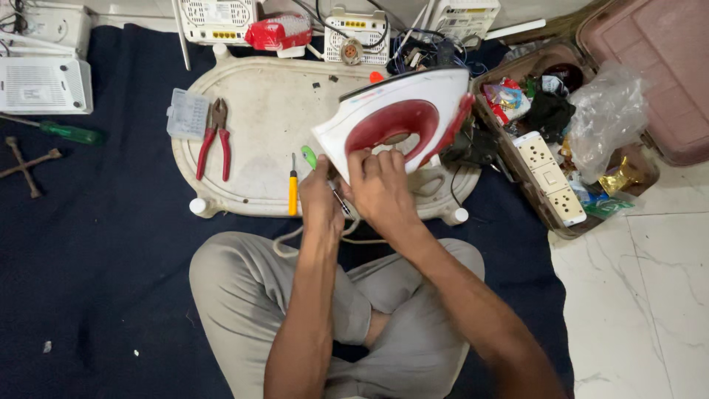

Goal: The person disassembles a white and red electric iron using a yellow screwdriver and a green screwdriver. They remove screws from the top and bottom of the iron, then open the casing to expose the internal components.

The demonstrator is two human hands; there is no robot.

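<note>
A white and red clothes iron (402, 118) is tilted on its side above a white oval tray (258, 140). My right hand (380, 188) grips the iron's rear end, fingers curled on its lower edge. My left hand (321, 196) sits just beside it and holds a thin screwdriver with a green handle (309, 157), its shaft pointing toward the iron's rear. The iron's pale cord (295, 236) loops down over my lap.
On the tray lie red-handled pliers (214, 137), a small clear parts box (187, 114) and a yellow-handled screwdriver (293, 191). A green screwdriver (66, 133) and a rusty cross wrench (28, 164) lie on the dark cloth at left. An open case (550, 188) with sockets and clutter stands at right.
</note>
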